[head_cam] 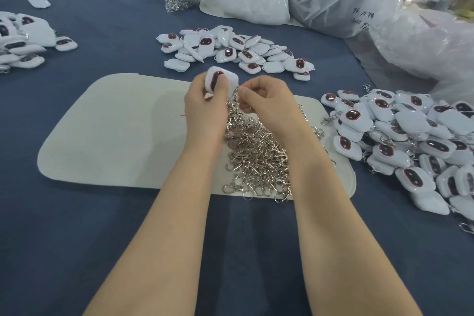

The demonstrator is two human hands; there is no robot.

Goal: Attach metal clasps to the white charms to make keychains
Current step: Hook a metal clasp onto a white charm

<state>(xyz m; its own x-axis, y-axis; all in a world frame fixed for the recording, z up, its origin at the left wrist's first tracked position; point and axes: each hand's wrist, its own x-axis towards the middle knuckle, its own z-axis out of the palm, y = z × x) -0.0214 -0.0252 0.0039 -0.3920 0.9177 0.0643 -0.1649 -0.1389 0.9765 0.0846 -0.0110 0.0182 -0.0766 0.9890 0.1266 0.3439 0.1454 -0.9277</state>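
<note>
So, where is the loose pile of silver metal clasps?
Head view: clasp pile on the pale mat's right half, left of the white charm heap.

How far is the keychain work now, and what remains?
Done: charms in the right pile carry clasps. In hand: the left hand grips one charm, the right hand pinches a clasp at it. Left: the far pile of charms without clasps, and loose clasps on the mat.

Your left hand: fingers curled, thumb on top, gripping a charm. Your right hand: at its 3 o'clock, close beside, fingertips pinching a clasp. Both forearms: bare, extended toward 12 o'clock.
</note>
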